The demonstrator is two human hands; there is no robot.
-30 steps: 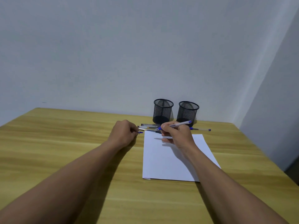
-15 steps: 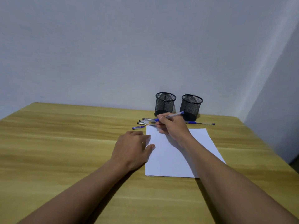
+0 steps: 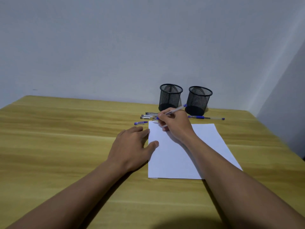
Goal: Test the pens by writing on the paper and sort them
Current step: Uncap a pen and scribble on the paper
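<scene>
A white sheet of paper (image 3: 186, 152) lies on the wooden table. My right hand (image 3: 175, 123) rests on its far left corner, shut on a clear pen with blue ends (image 3: 176, 109), tip down at the paper's top edge. My left hand (image 3: 132, 146) lies flat and open beside the paper's left edge, thumb on the sheet. A blue pen cap (image 3: 140, 123) lies just beyond that hand. Several pens (image 3: 149, 115) lie in a small heap behind the paper. Another blue pen (image 3: 206, 117) lies to the right.
Two black mesh pen cups stand by the wall, the left cup (image 3: 170, 96) and the right cup (image 3: 198, 100). The table (image 3: 66, 129) ends at a wall corner on the right.
My left hand let go of the blue cap, left it on the table, and came back to lie flat at the paper's edge. My right hand lowered the pen to the paper's far left corner.
</scene>
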